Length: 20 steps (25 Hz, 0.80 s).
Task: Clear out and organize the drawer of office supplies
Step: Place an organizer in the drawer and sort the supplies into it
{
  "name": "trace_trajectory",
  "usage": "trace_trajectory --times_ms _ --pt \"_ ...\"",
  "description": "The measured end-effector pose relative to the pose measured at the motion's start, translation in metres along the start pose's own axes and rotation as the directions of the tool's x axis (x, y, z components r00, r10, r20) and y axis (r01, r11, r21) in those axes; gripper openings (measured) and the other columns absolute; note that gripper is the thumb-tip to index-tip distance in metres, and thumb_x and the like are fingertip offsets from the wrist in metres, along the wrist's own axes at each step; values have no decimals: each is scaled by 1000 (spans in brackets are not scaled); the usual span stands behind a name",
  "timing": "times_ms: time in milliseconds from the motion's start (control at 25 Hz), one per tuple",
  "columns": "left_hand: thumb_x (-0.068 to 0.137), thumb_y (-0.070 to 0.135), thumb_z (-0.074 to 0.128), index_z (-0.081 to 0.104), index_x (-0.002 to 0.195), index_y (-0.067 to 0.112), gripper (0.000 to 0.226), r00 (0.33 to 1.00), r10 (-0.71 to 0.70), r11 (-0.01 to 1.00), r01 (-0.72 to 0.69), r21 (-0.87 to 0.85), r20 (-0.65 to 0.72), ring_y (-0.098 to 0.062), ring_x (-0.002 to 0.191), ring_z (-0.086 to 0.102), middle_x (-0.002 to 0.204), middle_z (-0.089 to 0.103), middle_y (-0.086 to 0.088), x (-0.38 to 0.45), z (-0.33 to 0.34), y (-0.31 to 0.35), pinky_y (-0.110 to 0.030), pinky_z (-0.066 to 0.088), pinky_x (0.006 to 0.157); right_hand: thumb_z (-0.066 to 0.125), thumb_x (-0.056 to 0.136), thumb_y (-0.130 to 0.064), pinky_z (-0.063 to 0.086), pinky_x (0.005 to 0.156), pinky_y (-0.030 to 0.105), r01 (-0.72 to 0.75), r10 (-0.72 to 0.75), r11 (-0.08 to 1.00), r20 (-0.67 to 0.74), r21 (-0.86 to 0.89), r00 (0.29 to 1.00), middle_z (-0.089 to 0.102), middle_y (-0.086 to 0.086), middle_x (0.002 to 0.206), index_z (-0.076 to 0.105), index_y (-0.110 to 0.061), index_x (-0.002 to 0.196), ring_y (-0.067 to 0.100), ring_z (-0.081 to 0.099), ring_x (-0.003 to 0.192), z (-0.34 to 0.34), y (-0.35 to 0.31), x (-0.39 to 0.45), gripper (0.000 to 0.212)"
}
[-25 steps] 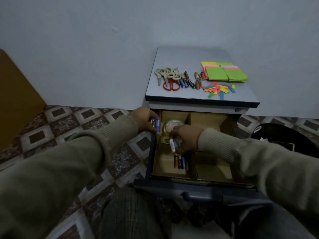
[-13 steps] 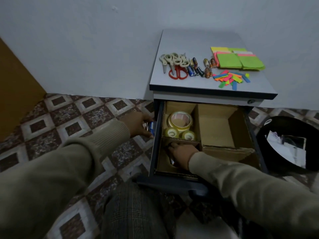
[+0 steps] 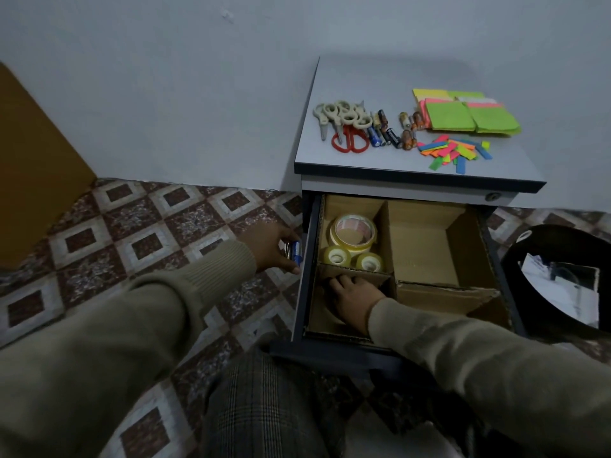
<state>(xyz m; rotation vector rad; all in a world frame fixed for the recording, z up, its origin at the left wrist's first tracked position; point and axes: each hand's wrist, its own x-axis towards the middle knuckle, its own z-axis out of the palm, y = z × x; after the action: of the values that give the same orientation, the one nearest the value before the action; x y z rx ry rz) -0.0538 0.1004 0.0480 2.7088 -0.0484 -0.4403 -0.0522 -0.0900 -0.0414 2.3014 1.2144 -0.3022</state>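
- The left hand is outside the drawer's left wall, its fingers curled around batteries.
- The right hand reaches into the front-left compartment; whether its fingers hold anything cannot be told.
- 3 tape rolls sit in the back-left compartment.
- On the counter: scissors near the left edge, more batteries, sticky notes toward the right.

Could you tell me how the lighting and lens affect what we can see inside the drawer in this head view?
Head view: dim overall, no glare; the front-left compartment where the right hand reaches is in shadow, so anything beneath it is hidden. The tape rolls read clearly. Wide-angle distortion slants the cabinet top, and the near sleeves look soft.
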Motion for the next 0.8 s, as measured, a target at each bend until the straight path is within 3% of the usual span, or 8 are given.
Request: trace_trajectory --times_ms 240,320,400,440,480,520,600,800 --pt "71 29 78 51 132 16 68 1000 5 1000 -4 -6 7 -18 108 57 133 53 -5 -1 -3 0 -26 43 93 39 97 -21 39 98 46 49 -51 998 39 48 998 20 17 149 29 -14 145 37 33 128 2 8 -7 49" --pt "71 29 78 50 132 16 68 1000 2 1000 -2 -1 9 -19 110 56 133 53 -5 -1 -4 -1 -27 42 95 49 93 -26 43 96 41 145 -140 988 -90 58 986 33 17 144 45 -15 137 34 42 124 1 9 -8 45" --pt "71 29 78 50 132 16 68 1000 3 1000 -3 3 11 -19 112 55 132 54 -5 -2 -4 -2 -27 42 96 73 74 -40 50 80 25 130 -113 987 -164 98 980 61 8 120 71 -21 108 22 62 102 -9 6 -12 40" --pt "71 29 78 51 132 16 67 1000 5 1000 -5 7 10 -19 113 55 132 54 -5 -2 -3 -2 -26 41 95 73 74 -41 49 80 23 135 -111 983 -188 122 976 63 5 119 71 -21 107 18 62 102 -11 6 -14 39" --pt "72 29 78 50 132 16 67 1000 7 1000 -7 15 9 -19 113 55 132 54 -5 -2 -3 -2 -26 41 95 62 86 -34 44 90 27 159 -128 970 -170 182 977 54 8 131 63 -16 120 21 54 115 -9 6 -13 39" --pt "72 30 77 50 132 17 67 1000 8 1000 -8 24 7 -19 113 54 132 53 -5 -3 -3 -2 -26 41 95 47 96 -27 38 99 33 185 -173 975 -104 126 980 39 11 144 51 -11 133 25 43 126 -3 6 -10 40" --pt "72 29 77 50 132 17 66 1000 5 1000 -5 30 5 -19 111 55 133 53 -5 -3 -3 -3 -27 42 95 32 101 -20 35 101 43 187 -184 972 -33 143 982 22 12 152 40 -10 140 31 31 132 0 7 -7 41" --pt "73 27 76 47 134 16 68 1000 4 1000 -4 10 28 -18 108 57 134 52 -5 -2 0 2 -28 43 95 32 100 -22 39 96 45 131 -133 985 8 115 991 27 12 149 44 -14 138 35 28 131 -4 9 -7 40"
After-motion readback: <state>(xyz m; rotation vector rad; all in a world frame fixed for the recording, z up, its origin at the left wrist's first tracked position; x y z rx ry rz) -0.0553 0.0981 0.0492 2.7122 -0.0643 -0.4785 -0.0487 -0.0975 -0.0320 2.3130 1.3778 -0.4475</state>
